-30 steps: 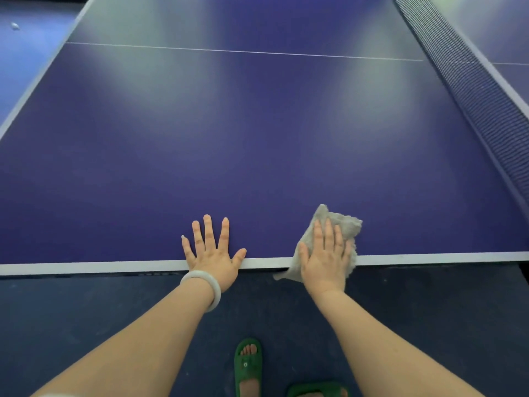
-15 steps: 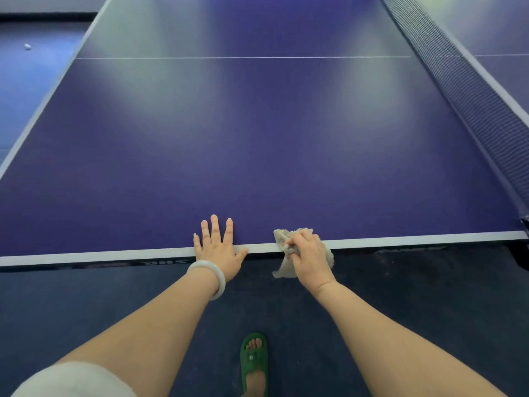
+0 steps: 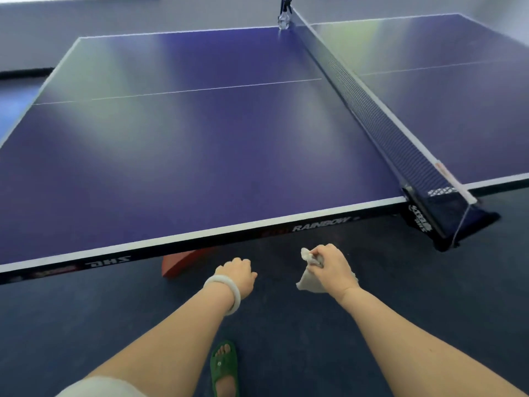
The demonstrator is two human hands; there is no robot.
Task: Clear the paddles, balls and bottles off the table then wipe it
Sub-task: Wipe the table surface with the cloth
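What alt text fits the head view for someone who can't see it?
A person stands at a blue table, hands clear of it: the right hand grips a crumpled cloth, the left hand, wearing a bangle, holds nothing. A bottle stands at the net's far end.

A blue table point(image 3: 200, 156) with white edge lines fills the far part of the scene, with a dark net point(image 3: 372, 110) running across it on the right and a clear bottle point(image 3: 283, 17) with a dark top standing at its far edge, just beside the net's far end. Near the table's near edge, over the dark floor point(image 3: 86, 325), the right hand point(image 3: 332, 267) grips a crumpled pale cloth point(image 3: 307, 279) - the left hand point(image 3: 239, 275), with a white bracelet point(image 3: 226, 293) at the wrist, hangs loosely curled and holds nothing. A green sandal point(image 3: 224, 365) shows below the arms, and a red foot point(image 3: 183, 260) of the table shows under the near edge.
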